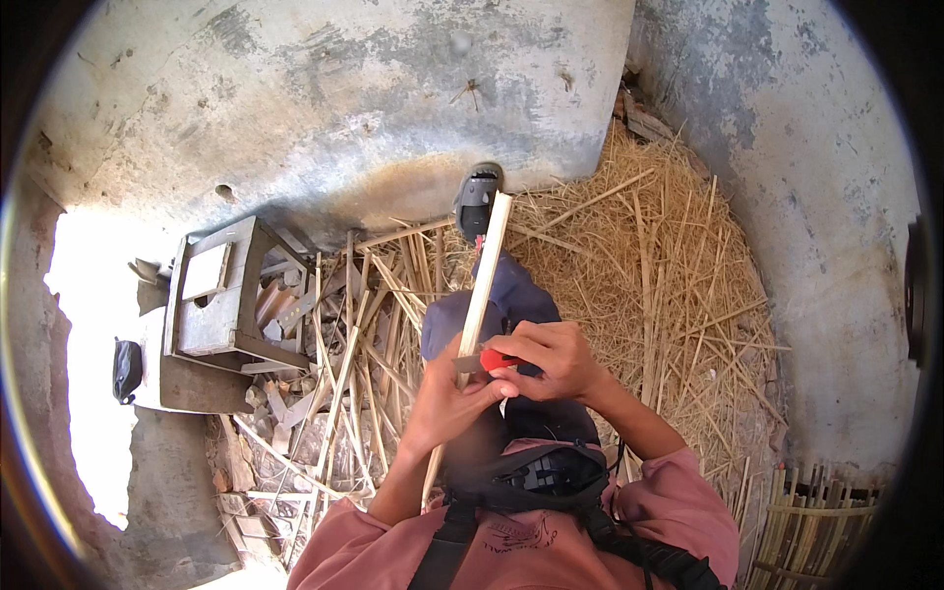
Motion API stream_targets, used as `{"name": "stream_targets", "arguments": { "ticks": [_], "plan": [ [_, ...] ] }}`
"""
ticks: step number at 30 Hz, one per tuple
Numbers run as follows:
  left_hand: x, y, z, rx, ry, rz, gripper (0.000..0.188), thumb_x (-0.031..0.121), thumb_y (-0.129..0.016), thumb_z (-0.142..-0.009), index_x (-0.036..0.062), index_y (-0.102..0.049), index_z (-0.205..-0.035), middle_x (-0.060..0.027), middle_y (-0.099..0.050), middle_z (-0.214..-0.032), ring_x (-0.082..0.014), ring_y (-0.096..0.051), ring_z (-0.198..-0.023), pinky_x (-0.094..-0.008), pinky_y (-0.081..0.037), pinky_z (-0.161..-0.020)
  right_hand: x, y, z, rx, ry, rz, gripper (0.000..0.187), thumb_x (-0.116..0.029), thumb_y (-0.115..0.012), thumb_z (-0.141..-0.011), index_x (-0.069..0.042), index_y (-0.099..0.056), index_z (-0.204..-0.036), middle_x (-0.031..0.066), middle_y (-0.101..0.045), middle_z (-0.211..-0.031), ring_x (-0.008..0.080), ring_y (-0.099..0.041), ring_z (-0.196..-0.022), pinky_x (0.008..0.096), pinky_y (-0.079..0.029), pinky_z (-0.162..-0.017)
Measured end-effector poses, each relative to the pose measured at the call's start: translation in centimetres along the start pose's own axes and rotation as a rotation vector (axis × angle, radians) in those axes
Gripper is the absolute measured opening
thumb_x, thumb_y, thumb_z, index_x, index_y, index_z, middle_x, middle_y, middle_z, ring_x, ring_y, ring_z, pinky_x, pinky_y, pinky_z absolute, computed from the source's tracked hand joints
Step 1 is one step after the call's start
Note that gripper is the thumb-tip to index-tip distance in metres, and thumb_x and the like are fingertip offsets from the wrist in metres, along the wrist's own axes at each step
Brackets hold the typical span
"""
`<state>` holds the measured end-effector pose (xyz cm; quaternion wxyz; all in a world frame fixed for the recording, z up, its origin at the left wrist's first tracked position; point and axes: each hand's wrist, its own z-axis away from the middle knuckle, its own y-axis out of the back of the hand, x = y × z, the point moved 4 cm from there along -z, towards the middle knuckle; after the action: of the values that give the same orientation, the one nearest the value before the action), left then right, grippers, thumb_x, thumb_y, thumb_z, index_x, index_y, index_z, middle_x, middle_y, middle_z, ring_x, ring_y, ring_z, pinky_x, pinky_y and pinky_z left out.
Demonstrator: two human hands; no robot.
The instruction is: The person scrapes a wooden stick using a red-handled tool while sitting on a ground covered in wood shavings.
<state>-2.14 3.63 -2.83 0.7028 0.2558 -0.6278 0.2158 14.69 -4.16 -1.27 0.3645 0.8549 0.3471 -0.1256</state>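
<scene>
A long pale strip of wood or split bamboo (485,280) slants up and away from my lap, its far end near a dark grey slipper (479,192). My left hand (440,398) is closed round the strip's lower part, and its tail passes below toward my waist. In my right hand (551,364) is a knife with a red and black handle (501,360). Its short blade (469,364) points left and lies against the strip beside my left fingers. Part of the handle is hidden by my right fingers.
Straw and shavings (629,265) heap at the right. Several split sticks (344,393) litter the floor at the left, by a wooden box frame (221,295). A black pouch (126,371) sits by the bright opening. A slatted bamboo piece (811,526) stands lower right. Worn walls (374,88) surround me.
</scene>
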Motion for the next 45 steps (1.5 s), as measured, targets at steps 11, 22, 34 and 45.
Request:
{"name": "stream_targets", "arguments": {
  "ticks": [11, 22, 34, 45],
  "plan": [
    [1.2, -0.4, -0.1, 0.070, -0.124, -0.067, 0.041, 0.029, -0.086, -0.094, 0.0011, -0.067, -0.118, 0.0044, -0.057, -0.085, -0.0063, -0.047, -0.076, -0.0260, -0.042, -0.065, -0.3, 0.3, -0.1, 0.018, 0.010, 0.064, 0.043, -0.037, -0.084, -0.088, -0.011, -0.078, -0.121, 0.0001, -0.062, -0.077, 0.0183, -0.062, -0.057, 0.0333, -0.050, -0.052],
    [1.8, -1.0, 0.2, 0.159, -0.066, -0.152, 0.041, 0.030, -0.084, -0.096, -0.0002, -0.069, -0.119, 0.0034, -0.058, -0.077, -0.0065, -0.047, -0.072, -0.0268, -0.042, -0.062, -1.1, 0.8, 0.1, 0.073, -0.032, 0.181, 0.039, -0.036, -0.083, -0.089, -0.015, -0.079, -0.121, -0.0019, -0.058, -0.074, 0.0161, -0.060, -0.055, 0.0324, -0.048, -0.052],
    [2.1, -1.4, 0.2, 0.258, -0.084, -0.174, 0.032, 0.027, -0.082, -0.098, -0.0011, -0.069, -0.105, 0.0047, -0.052, -0.070, -0.0050, -0.041, -0.067, -0.0268, -0.040, -0.056, -1.4, 1.4, -0.7, 0.101, -0.025, 0.276, 0.037, -0.038, -0.082, -0.089, -0.018, -0.080, -0.120, -0.0037, -0.055, -0.070, 0.0133, -0.057, -0.055, 0.0310, -0.045, -0.051],
    [0.7, -1.9, 0.9, 0.263, -0.088, -0.230, 0.041, 0.034, -0.084, -0.095, 0.0003, -0.061, -0.092, 0.0002, -0.041, -0.066, -0.0085, -0.037, -0.066, -0.0313, -0.039, -0.054, 0.4, 3.6, -2.3, 0.271, -0.111, 0.263, 0.031, -0.020, -0.082, -0.088, -0.012, -0.080, -0.118, 0.0019, -0.064, -0.075, 0.0171, -0.060, -0.056, 0.0334, -0.048, -0.050]
  ]
}}
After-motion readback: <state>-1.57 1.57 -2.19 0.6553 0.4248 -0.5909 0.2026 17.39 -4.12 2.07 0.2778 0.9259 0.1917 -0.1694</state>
